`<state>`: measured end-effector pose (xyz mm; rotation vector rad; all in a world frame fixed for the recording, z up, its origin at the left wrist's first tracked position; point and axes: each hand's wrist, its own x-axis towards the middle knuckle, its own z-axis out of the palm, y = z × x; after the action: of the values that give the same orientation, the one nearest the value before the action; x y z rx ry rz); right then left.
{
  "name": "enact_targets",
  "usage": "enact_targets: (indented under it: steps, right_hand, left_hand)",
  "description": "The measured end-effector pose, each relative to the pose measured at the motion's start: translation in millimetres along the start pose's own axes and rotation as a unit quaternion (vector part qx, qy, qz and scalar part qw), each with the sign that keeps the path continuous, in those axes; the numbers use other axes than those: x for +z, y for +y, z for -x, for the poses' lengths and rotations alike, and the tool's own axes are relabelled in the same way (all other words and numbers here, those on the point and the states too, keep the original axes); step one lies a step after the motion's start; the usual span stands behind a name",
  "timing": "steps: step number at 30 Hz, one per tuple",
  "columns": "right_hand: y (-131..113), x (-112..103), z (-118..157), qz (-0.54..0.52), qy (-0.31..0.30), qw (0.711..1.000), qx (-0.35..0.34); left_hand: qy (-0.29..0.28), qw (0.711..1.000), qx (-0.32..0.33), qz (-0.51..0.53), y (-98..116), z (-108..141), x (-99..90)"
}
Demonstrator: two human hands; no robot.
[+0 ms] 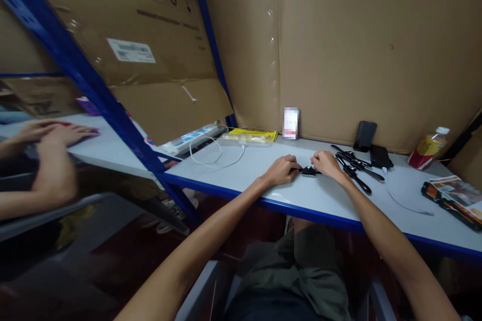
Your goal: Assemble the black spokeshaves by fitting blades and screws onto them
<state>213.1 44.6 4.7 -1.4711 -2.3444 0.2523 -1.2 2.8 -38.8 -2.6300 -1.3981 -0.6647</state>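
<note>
A small black tool (309,171) lies level between my two hands, low over the pale tabletop (301,195). My left hand (283,169) has its fingers closed on the tool's left end. On its right end, my right hand (326,163) pinches with bent fingers. Both ends are partly hidden by the fingers. Just right of my right hand lie several similar black tools (354,170) in a loose pile, some crossing each other.
A lit phone (291,124) and a dark phone (365,136) lean on the cardboard wall. A power bank (381,156) with a white cable, a bottle (428,148) and a packet (459,193) are on the right. Another person's hands (64,133) rest on the neighbouring table.
</note>
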Motion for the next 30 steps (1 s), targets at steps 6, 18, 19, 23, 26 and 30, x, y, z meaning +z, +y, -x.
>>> enact_targets:
  steps: [6, 18, 19, 23, 26, 30]
  right_hand:
    - [0.8, 0.1, -1.3, 0.010, -0.014, 1.000, -0.008]
    - [-0.4, -0.3, 0.3, 0.009, -0.001, 1.000, -0.003]
    - [-0.1, 0.1, -0.3, 0.004, 0.006, 1.000, -0.004]
    - [1.8, 2.3, -4.0, -0.048, 0.018, 0.998, -0.033]
    - [3.0, 3.7, -5.8, -0.066, 0.015, 0.997, -0.045]
    - [3.0, 4.7, -5.8, -0.093, -0.004, 0.994, -0.052]
  left_hand:
    - [-0.004, 1.000, -0.001, -0.002, -0.5, 0.0, -0.3]
    - [-0.005, 1.000, -0.003, -0.007, -0.7, -0.1, 1.0]
    - [-0.005, 1.000, -0.003, -0.008, -0.8, 0.0, 1.3]
    - [-0.004, 1.000, -0.004, -0.012, 0.0, -0.1, 1.0]
    - [-0.004, 1.000, -0.003, -0.009, 1.2, -0.3, -0.1]
    - [-0.005, 1.000, -0.003, -0.005, 1.5, -0.3, -0.8]
